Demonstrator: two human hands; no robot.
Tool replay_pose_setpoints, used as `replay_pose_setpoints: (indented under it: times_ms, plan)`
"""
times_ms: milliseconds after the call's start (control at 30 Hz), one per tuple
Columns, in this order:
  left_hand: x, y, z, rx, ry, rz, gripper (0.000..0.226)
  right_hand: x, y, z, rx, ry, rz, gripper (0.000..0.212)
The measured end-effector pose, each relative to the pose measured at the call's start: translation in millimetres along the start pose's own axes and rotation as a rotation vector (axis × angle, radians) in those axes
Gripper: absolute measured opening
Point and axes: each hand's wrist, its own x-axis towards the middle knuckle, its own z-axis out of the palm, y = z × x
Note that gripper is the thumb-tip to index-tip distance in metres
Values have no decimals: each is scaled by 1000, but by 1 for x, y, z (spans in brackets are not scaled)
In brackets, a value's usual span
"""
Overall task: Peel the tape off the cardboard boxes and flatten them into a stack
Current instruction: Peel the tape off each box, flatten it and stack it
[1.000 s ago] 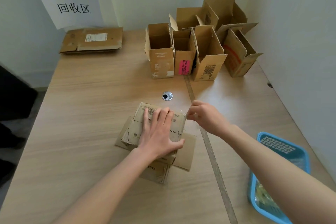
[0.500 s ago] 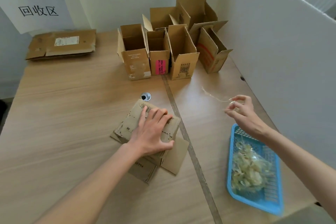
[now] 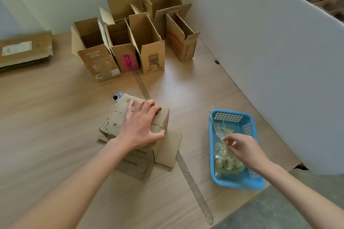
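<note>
A brown cardboard box lies on its side in the middle of the wooden table, its flaps spread out underneath. My left hand rests flat on top of it, fingers spread and thumb hooked over the near edge. My right hand hovers over a blue plastic basket on the right. Its fingertips reach into the clear peeled tape heaped inside; I cannot tell whether they still pinch a strip.
Several open cardboard boxes stand in a cluster at the back of the table. A flattened stack lies at the far left. A white partition walls off the right side. A round cable hole sits behind the box.
My right hand pulled a strip of clear tape off the box, carried it to the right and lowered it into the blue basket. My left hand stayed on the box.
</note>
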Motion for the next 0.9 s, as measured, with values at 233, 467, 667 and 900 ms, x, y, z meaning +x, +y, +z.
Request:
replay_pose_setpoints:
  times_ms: [233, 467, 667, 900]
  plan:
    - [-13, 0, 5, 20, 32, 7, 81, 8, 16, 27, -360, 184, 41, 10]
    - [-15, -1, 7, 23, 49, 9, 81, 13, 8, 3, -652, -118, 169, 11]
    - [-14, -8, 9, -25, 60, -4, 77, 27, 4, -30, -188, -116, 200, 22]
    - [-18, -10, -2, -252, 207, -134, 48, 41, -40, -44, -387, 247, 258, 10]
